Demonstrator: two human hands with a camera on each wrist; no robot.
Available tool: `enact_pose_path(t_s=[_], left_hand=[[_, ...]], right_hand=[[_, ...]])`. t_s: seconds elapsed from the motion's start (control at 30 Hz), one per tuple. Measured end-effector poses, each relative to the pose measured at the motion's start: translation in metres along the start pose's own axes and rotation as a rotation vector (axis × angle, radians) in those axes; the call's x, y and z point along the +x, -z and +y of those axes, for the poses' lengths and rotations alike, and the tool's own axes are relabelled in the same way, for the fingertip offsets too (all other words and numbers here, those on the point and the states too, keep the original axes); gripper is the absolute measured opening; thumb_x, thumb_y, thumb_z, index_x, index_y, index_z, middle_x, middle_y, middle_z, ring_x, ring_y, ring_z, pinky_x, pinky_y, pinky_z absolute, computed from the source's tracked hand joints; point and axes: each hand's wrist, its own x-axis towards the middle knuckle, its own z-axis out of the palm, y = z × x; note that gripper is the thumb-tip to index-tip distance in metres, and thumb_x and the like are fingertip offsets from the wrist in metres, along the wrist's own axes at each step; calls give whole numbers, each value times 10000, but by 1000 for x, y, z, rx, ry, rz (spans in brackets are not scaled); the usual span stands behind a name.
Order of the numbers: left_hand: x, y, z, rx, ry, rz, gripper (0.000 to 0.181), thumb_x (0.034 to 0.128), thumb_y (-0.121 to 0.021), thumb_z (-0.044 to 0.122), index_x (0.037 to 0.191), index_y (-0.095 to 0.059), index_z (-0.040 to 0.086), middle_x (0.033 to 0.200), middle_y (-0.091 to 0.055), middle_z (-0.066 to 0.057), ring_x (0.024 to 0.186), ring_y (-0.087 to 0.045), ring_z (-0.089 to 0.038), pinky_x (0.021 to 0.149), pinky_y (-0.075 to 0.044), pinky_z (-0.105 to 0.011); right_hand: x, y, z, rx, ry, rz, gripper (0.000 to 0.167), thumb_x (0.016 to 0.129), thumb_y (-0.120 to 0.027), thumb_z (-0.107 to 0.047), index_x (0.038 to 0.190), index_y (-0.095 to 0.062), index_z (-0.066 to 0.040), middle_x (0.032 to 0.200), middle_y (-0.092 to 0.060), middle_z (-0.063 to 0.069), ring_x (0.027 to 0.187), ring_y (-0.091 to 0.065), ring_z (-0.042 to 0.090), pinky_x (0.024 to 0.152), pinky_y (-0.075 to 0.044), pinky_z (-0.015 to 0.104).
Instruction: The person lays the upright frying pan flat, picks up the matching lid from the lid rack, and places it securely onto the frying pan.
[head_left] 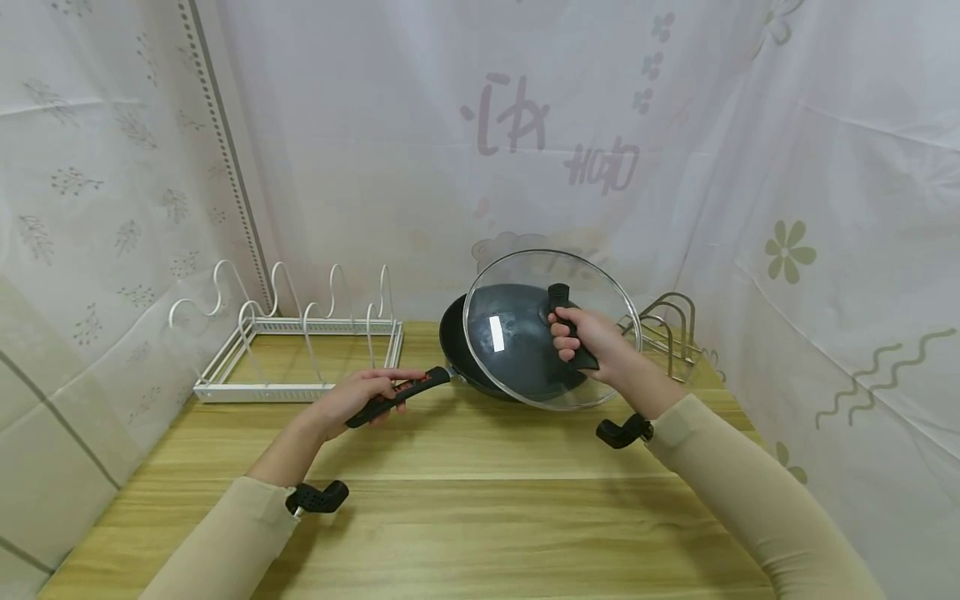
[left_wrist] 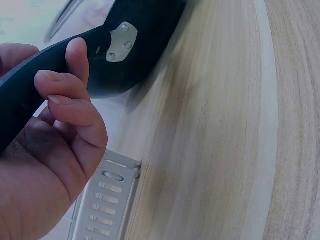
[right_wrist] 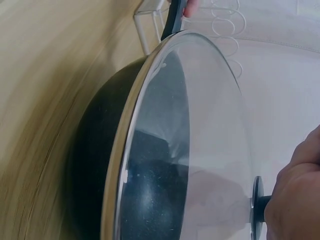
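A dark wok [head_left: 453,335] is at the back of the wooden table, its black handle [head_left: 420,385] pointing toward the front left. My left hand [head_left: 358,398] holds that handle, with curled fingers under it in the left wrist view. By its black knob, my right hand [head_left: 585,333] grips a clear glass lid [head_left: 517,275] with a metal rim. The lid is tilted and shifted right of the wok, covering much of it in the head view. Through the glass the wok's dark inside [right_wrist: 155,150] shows. Whether rim and wok touch, I cannot tell.
To the left stands a white wire rack [head_left: 262,392] with tall curved dividers. Behind the lid on the right is a smaller metal rack [head_left: 678,333], partly hidden. Printed curtains [head_left: 375,167] hang behind and beside the wooden table [head_left: 465,517].
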Motion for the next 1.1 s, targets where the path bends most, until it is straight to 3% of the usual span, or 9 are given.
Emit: enact_pose_path(t_s=[0.37, 0.67, 1.1], left_hand=[[0, 0, 0, -7, 5, -3, 603, 987, -519, 73, 1583, -602, 119, 981, -763, -127, 620, -490, -170, 571, -431, -272], [-2, -1, 2, 2, 5, -4, 605, 992, -510, 80, 1590, -593, 116, 939, -759, -49, 620, -493, -144, 574, -431, -265], [-1, -1, 2, 3, 7, -4, 604, 996, -505, 83, 1593, -590, 119, 947, -762, -58, 619, -497, -139, 578, -436, -267]], right_hand=[[17, -6, 0, 57, -51, 21, 236, 1212, -310, -300, 1179, -422, -94, 706, -419, -50, 469, -387, 48, 441, -401, 165], [39, -5, -4, 105, -86, 28, 219, 1208, -322, -279, 1203, -416, -81, 725, -409, -38, 472, -374, 48, 439, -398, 164], [65, -8, -10, 164, -146, 56, 180, 1203, -321, -226, 1217, -393, -61, 739, -410, -23, 473, -384, 42, 425, -413, 163]])
